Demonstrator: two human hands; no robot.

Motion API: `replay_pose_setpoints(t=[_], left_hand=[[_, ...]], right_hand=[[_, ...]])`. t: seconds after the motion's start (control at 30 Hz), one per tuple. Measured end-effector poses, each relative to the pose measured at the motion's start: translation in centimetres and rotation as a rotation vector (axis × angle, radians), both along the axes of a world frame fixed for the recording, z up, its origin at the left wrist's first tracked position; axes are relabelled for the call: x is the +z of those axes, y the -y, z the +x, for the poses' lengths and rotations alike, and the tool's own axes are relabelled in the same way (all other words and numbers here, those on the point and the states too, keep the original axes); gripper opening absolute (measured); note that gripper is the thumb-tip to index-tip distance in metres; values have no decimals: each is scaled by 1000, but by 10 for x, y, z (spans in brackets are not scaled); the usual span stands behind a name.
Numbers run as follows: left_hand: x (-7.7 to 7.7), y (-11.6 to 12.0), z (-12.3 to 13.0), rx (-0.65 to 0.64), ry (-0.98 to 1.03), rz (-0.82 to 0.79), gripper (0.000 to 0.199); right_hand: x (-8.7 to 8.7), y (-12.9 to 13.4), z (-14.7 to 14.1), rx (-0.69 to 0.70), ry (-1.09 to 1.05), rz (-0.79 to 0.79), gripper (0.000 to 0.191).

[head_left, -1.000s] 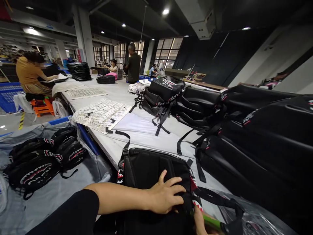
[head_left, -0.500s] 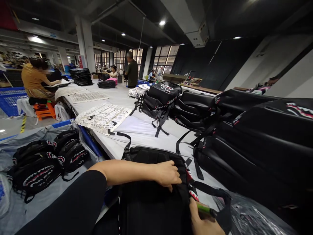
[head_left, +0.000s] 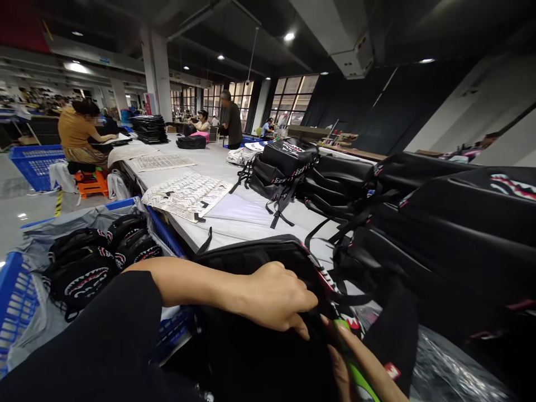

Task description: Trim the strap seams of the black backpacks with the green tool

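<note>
A black backpack lies in front of me at the table's near edge, with red and white teeth trim along its right side. My left hand is over its upper part, fingers curled against the dark fabric; what they pinch, if anything, is hidden. Low at the right side of the backpack, my right hand is closed on a green tool, whose working end I cannot make out. A black strap with a small red tag lies beside this hand.
Black bags are piled along the right, with clear plastic below them. Patterned sheets lie on the white table. A lined blue crate at left holds small black bags. Several people are further back.
The backpack's upper edge has risen and its dark interior shows more. My left hand is nearer and larger in view. The green tool now shows more, and the view has turned slightly left.
</note>
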State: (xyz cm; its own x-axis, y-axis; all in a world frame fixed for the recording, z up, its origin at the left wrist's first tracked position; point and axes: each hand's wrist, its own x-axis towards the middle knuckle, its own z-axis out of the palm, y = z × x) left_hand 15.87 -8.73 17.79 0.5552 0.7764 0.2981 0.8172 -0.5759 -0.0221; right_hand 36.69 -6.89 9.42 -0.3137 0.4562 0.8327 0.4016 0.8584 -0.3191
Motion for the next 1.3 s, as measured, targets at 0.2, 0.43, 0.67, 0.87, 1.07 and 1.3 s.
replay_pose_setpoints(t=[0.2, 0.43, 0.67, 0.87, 1.07, 1.3], left_hand=[[-80, -39, -7, 113, 187, -129, 45], [-97, -69, -40, -79, 303, -95, 23], [-109, -127, -45, 127, 85, -126, 105], [-123, -150, -38, 81, -33, -135, 113], [-120, -131, -16, -68, -11, -152, 122], [-143, -152, -5, 23, -95, -127, 118]], right_hand=[[-45, -53, -15, 215, 186, 65, 48], [-80, -66, -18, 123, 275, 15, 47], [-81, -57, -31, 97, 212, -60, 33], [-87, -60, -40, -17, 220, -206, 31], [-97, -64, -29, -8, 5, -417, 30], [-103, -61, -30, 32, -15, -453, 26]])
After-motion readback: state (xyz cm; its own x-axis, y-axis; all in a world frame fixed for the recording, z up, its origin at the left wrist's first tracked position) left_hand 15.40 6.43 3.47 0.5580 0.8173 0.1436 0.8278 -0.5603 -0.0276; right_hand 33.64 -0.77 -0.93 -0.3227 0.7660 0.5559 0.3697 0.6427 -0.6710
